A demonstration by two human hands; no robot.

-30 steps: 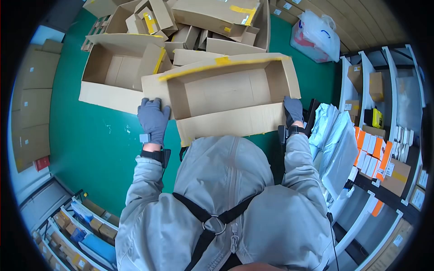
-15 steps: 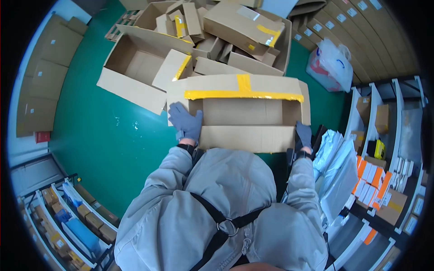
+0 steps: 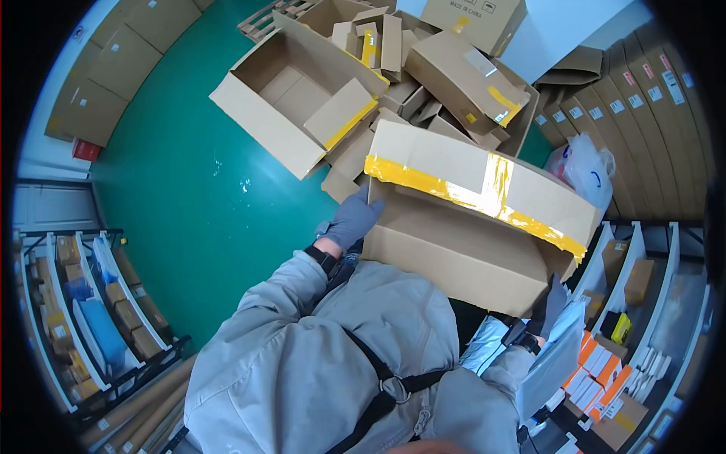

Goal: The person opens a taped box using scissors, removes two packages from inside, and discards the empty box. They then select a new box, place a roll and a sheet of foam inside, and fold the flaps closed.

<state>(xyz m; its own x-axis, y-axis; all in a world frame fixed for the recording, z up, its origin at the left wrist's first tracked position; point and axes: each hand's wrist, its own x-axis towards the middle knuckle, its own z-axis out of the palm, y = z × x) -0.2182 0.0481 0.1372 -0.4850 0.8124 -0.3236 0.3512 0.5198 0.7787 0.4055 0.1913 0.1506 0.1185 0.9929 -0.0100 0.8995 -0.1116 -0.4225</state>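
Between my two gloved hands is an opened long cardboard box (image 3: 461,261), tilted, its right end lower in the view. Yellow tape (image 3: 431,184) runs along the edge of its raised flap, and the hollow inside faces me. My left hand (image 3: 357,218), in a grey glove, is closed on the box's left end. At the lower right corner, my right hand (image 3: 550,304) grips the other end, its fingers partly hidden by the cardboard. Just behind lies another open cardboard box (image 3: 261,125) with a taped flap.
A heap of cardboard boxes (image 3: 461,76) fills the area ahead. Tall flat cartons (image 3: 620,106) line the right wall beside a plastic bag (image 3: 586,170). Shelving (image 3: 635,250) stands close on my right, more shelves (image 3: 113,303) on my left. Green floor (image 3: 204,204) shows at left.
The box has swung to my right and tilted, its flap rising higher. My left hand has gone from lying flat on the box to gripping its end. The view has turned.
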